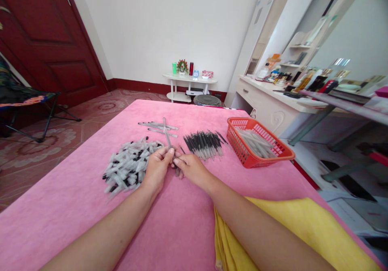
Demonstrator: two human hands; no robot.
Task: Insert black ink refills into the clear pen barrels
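Note:
My left hand (pixel 158 167) is closed around a grey pen barrel (pixel 166 135) that sticks up and away from my fingers. My right hand (pixel 190 168) is closed in a pinch against the barrel's lower end, touching my left fingertips; what it pinches is too small to make out. Left of my hands lies a heap of grey pen caps (pixel 129 165). Just beyond my right hand lies a bundle of black refills (pixel 204 143). A few loose grey barrels (pixel 157 126) lie farther back on the pink cloth (pixel 91 198).
An orange basket (pixel 274 156) with several grey pens stands at the right of the table. A yellow cloth (pixel 291 230) lies under my right forearm. Beyond are a white dresser (pixel 273 105), a small white side table (pixel 189 86) and a folding chair (pixel 27 105) near a red door.

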